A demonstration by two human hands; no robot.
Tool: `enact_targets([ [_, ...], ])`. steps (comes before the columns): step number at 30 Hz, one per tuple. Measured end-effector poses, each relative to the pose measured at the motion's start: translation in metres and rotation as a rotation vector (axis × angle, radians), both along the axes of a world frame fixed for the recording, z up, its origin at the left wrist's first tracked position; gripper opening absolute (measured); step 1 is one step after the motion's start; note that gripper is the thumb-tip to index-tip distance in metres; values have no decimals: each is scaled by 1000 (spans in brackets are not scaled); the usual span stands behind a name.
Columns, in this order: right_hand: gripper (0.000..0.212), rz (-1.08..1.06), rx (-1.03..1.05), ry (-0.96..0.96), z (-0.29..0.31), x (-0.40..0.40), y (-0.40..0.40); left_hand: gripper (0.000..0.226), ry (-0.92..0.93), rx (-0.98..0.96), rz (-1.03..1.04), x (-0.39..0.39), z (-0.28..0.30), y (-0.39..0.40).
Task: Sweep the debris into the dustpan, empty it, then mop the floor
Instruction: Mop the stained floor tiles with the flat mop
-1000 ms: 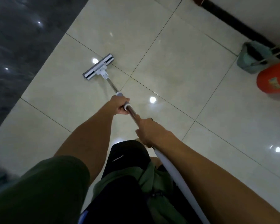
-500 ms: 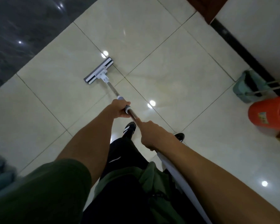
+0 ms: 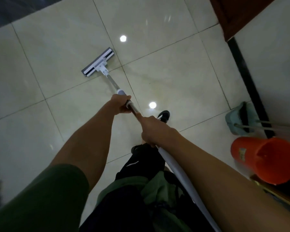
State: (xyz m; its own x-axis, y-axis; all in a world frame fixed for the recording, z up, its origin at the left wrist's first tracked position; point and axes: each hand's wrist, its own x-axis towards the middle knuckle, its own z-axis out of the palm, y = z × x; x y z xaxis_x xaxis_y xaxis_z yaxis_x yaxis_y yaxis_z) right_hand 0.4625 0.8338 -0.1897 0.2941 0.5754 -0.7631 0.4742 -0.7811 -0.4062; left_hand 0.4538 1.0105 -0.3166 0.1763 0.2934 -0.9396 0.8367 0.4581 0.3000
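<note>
Mopping stage, both hands on the pole

Head view: our left hand (image 3: 121, 104) is clenched low on the mop (image 3: 98, 61) pole to steer, our right hand (image 3: 151, 129) wrapped higher up to push, head flat on the floor (image 3: 166, 67). The dustpan (image 3: 237, 119) sits parked by the wall beside the orange bucket (image 3: 261, 159), out of our way.

No text, brand or number can be read. A pale label is seen on the side of the orange bucket (image 3: 264, 160) at the near right, but its print is too blurred to be made out.
</note>
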Motion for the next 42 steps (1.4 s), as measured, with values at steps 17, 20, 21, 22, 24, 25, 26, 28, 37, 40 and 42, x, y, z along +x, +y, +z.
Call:
enact_targets([
  [17,63,144,-26,-214,-2,223,-133,20,6,20,115,193,-10,-131],
  [20,62,158,-48,-212,2,252,-154,20,-2,-1,153,215,-13,-157],
  [21,62,170,-61,-206,3,263,-164,20,-6,-10,167,223,-15,-167],
  [22,62,181,-70,-203,6,274,-175,21,-17,-19,182,231,-17,-178],
  [24,63,194,-72,-198,14,297,-200,22,-47,-29,208,249,-18,-203],
  [25,64,202,-74,-196,18,309,-213,22,-60,-33,219,258,-18,-216],
  [26,65,209,-81,-200,22,322,-227,21,-70,-39,226,268,-18,-231],
  [28,62,204,-89,-227,29,345,-258,16,-83,-59,215,290,-17,-263],
  [37,43,174,-127,-343,60,419,-357,24,-67,60,-79,360,10,-368],
  [40,39,194,-123,-377,65,433,-361,26,2,399,-624,362,13,-375],
  [42,35,205,-117,-407,66,435,-360,46,-88,538,-756,354,11,-376],
])
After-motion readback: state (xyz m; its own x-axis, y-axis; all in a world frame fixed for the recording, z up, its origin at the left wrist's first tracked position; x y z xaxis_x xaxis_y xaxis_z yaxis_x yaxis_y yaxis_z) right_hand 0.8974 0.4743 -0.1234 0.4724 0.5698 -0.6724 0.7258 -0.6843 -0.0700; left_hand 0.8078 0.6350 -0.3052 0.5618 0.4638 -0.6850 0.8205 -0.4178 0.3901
